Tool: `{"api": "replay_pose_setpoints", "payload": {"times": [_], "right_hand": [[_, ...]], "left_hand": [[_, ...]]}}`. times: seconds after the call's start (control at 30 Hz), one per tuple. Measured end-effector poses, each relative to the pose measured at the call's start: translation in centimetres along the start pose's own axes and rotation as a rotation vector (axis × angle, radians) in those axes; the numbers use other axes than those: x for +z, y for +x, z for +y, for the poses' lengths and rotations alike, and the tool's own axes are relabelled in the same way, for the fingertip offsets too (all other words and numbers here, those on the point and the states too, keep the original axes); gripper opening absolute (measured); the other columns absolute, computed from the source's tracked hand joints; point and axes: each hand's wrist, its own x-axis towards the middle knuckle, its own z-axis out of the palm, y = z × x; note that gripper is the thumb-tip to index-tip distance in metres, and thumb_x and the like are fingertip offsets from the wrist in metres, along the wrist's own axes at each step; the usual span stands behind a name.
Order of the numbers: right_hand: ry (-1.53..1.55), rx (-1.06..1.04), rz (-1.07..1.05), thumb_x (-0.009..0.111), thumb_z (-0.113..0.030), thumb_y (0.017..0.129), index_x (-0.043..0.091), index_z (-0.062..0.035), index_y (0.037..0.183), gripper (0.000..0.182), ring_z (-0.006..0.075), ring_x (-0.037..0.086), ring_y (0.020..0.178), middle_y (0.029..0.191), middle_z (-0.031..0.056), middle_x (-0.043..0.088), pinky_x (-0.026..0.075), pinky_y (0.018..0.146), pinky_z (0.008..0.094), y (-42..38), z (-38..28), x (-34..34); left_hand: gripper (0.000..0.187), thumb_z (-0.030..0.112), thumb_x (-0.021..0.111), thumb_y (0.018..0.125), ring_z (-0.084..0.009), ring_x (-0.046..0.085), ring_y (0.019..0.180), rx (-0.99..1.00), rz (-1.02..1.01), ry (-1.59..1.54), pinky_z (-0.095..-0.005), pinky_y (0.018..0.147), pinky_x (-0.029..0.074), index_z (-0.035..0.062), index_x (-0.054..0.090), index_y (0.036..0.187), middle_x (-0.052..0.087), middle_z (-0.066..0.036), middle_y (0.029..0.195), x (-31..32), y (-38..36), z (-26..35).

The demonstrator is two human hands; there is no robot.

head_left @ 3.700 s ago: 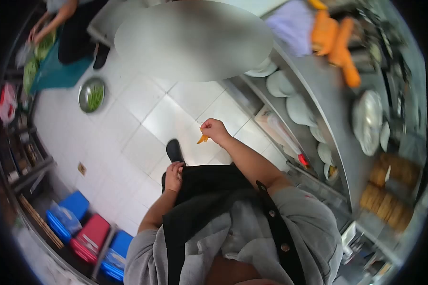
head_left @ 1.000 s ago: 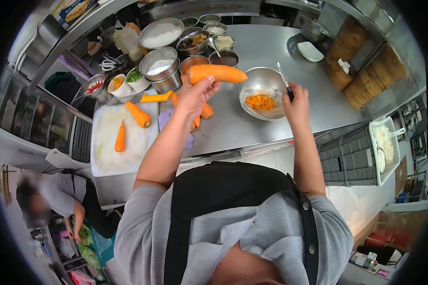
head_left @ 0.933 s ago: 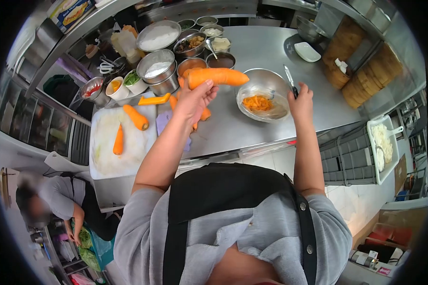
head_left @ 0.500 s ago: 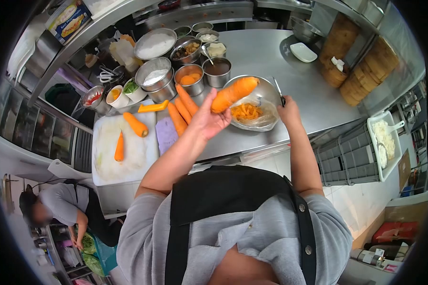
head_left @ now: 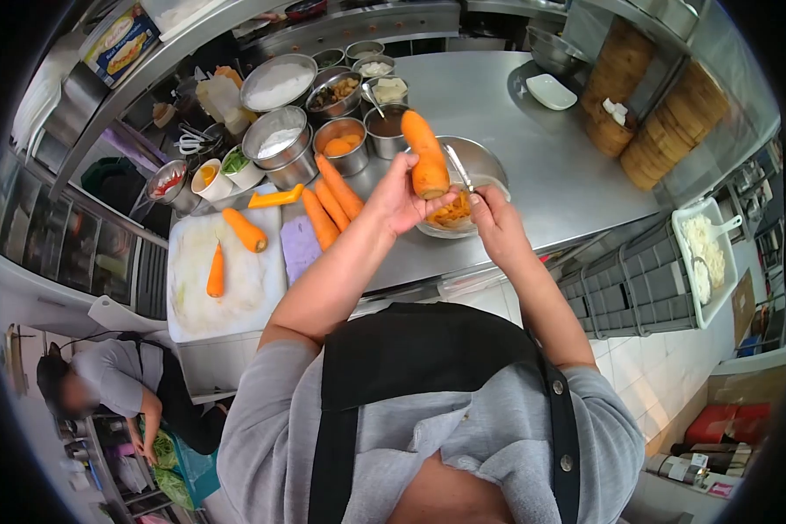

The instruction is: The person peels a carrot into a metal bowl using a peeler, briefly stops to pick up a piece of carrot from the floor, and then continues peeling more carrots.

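My left hand (head_left: 403,194) is closed around the lower part of a thick orange carrot (head_left: 424,155), held nearly upright. Close to its right side is a slim metal peeler (head_left: 459,168), its handle gripped in my right hand (head_left: 500,229). Beneath both hands stands a metal bowl (head_left: 487,157) with orange peelings (head_left: 452,215) in it, partly hidden by the hands. Several other carrots (head_left: 341,189) rest left of my left hand by a purple cloth (head_left: 300,244). Two more, a thick carrot (head_left: 244,230) and a small carrot (head_left: 216,272), lie on the white cutting board (head_left: 188,301).
Metal containers of ingredients crowd the back left, including egg yolks (head_left: 341,145) and a brown liquid (head_left: 388,122). A white dish (head_left: 550,92) sits at the back right, near wooden blocks (head_left: 672,122). Grey crates (head_left: 624,293) stand right of the counter. A co-worker (head_left: 118,380) crouches at lower left.
The carrot has swung from slanting right to nearly upright. My right hand has brought the peeler leftward, from the bowl's right side to beside the carrot.
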Motion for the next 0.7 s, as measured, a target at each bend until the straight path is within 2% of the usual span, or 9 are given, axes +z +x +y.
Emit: {"api": "replay_pose_setpoints", "payload": {"times": [0.13,0.23,0.43,0.53,0.7], "right_hand": [[-0.057,0.012,-0.029,0.049,-0.024,0.095,0.054,-0.0026,0.107,0.025,0.0393,0.061,0.086,0.091,0.0217,0.063,0.048,0.074,0.0410,-0.9,-0.7,-0.2],[-0.182,-0.004,-0.024,0.050,-0.027,0.095,0.055,-0.0056,0.108,0.026,0.0394,0.061,0.086,0.093,0.0194,0.063,0.049,0.072,0.0430,-1.4,-1.1,-0.2],[-0.390,-0.137,0.027,0.051,-0.030,0.093,0.055,-0.0088,0.106,0.025,0.0366,0.062,0.079,0.089,0.0147,0.063,0.049,0.066,0.0449,-2.2,-2.1,0.4],[-0.471,-0.164,0.055,0.051,-0.029,0.093,0.055,-0.0092,0.102,0.022,0.0351,0.062,0.077,0.087,0.0134,0.063,0.049,0.064,0.0447,-2.3,-2.3,0.6],[-0.532,-0.168,0.066,0.050,-0.029,0.094,0.055,-0.0097,0.102,0.022,0.0351,0.062,0.075,0.087,0.0134,0.064,0.049,0.063,0.0457,-2.1,-2.2,0.6]], "left_hand": [[0.048,0.033,0.037,0.088,-0.0334,0.059,0.100,-0.021,0.049,-0.029,-0.0481,0.088,0.050,0.0008,0.045,0.122,0.055,-0.018,0.112,-0.4,1.2,1.2],[0.046,0.034,0.036,0.088,-0.0322,0.058,0.099,0.047,0.123,0.054,-0.0496,0.087,0.049,0.0020,0.048,0.118,0.057,-0.016,0.111,0.1,1.7,1.6],[0.050,0.051,0.043,0.093,-0.0278,0.060,0.082,0.082,0.331,0.159,-0.0446,0.072,0.052,0.0060,0.050,0.113,0.060,-0.015,0.098,1.9,1.6,1.2],[0.055,0.057,0.044,0.092,-0.0269,0.060,0.077,0.068,0.348,0.116,-0.0421,0.066,0.052,0.0072,0.050,0.113,0.060,-0.015,0.093,1.3,2.5,0.8],[0.051,0.054,0.046,0.092,-0.0266,0.061,0.074,0.032,0.309,0.164,-0.0406,0.066,0.053,0.0078,0.050,0.113,0.060,-0.013,0.091,0.9,2.6,0.6]]}}
